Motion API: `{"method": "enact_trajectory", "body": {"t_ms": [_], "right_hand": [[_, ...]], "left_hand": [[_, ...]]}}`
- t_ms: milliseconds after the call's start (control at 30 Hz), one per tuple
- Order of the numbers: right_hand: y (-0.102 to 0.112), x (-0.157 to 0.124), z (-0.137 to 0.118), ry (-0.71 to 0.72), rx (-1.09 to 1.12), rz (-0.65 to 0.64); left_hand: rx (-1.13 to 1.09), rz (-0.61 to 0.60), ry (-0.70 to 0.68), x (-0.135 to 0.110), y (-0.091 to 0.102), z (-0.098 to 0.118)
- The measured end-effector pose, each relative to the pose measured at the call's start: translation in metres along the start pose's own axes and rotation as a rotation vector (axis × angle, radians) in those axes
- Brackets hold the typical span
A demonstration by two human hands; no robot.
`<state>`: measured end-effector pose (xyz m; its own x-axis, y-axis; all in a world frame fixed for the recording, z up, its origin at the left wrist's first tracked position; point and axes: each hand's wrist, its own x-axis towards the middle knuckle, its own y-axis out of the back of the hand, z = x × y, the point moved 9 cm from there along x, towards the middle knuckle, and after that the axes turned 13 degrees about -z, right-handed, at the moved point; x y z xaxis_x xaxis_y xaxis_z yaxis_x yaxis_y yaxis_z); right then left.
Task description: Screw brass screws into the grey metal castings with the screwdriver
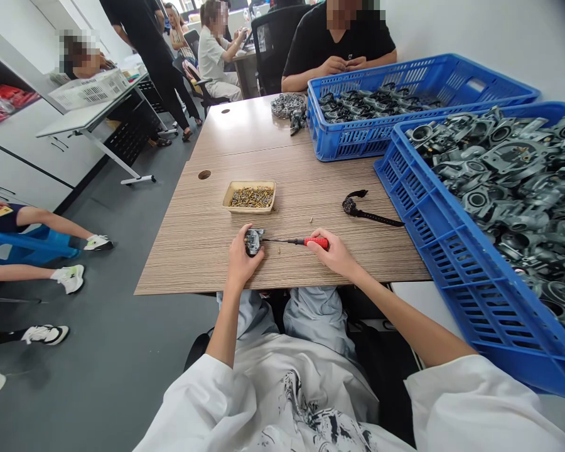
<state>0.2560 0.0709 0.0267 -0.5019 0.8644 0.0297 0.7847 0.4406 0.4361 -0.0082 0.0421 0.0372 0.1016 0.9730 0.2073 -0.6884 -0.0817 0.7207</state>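
Observation:
My left hand point(242, 260) is closed around a small grey metal casting point(254, 240), which looks like a carburetor body, just above the table's near part. In my right hand point(332, 254) is a screwdriver point(316, 242) with a red and black handle. Its thin shaft points left, and the tip meets the casting's right side; the exact contact is too small to make out. A small brass-coloured screw point(279, 250) lies below the shaft, and another small piece point(311, 220) lies above the handle. Beyond my left hand stands a cream tray point(226, 199) of brass-coloured small parts.
Two blue crates point(433, 182) point(346, 135) full of metal castings line the right side. A black wristwatch point(349, 206) lies near them on the wooden table point(188, 251). Across the table sits a person in black point(306, 50), near a round container of small parts point(287, 103).

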Motion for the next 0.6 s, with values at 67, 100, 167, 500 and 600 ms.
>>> {"method": "enact_trajectory", "body": {"t_ms": [67, 100, 167, 500, 600], "right_hand": [[0.0005, -0.001, -0.0037, 0.012, -0.039, 0.007], [0.0006, -0.0015, -0.0056, 0.021, -0.057, 0.012], [0.0003, -0.0021, -0.0082, 0.036, -0.083, 0.018], [-0.0011, -0.0039, -0.0076, 0.032, -0.095, 0.043], [0.0005, -0.0038, -0.0064, 0.039, -0.095, 0.064]], "left_hand": [[0.001, 0.003, 0.006, -0.0001, 0.0002, -0.0008], [0.0, 0.003, 0.009, -0.0001, 0.0002, -0.0013], [-0.004, 0.006, 0.014, 0.0, 0.0003, -0.0024], [-0.014, 0.012, 0.018, 0.0001, 0.0, -0.0026], [-0.011, 0.014, 0.022, 0.0, -0.0001, -0.0024]]}}
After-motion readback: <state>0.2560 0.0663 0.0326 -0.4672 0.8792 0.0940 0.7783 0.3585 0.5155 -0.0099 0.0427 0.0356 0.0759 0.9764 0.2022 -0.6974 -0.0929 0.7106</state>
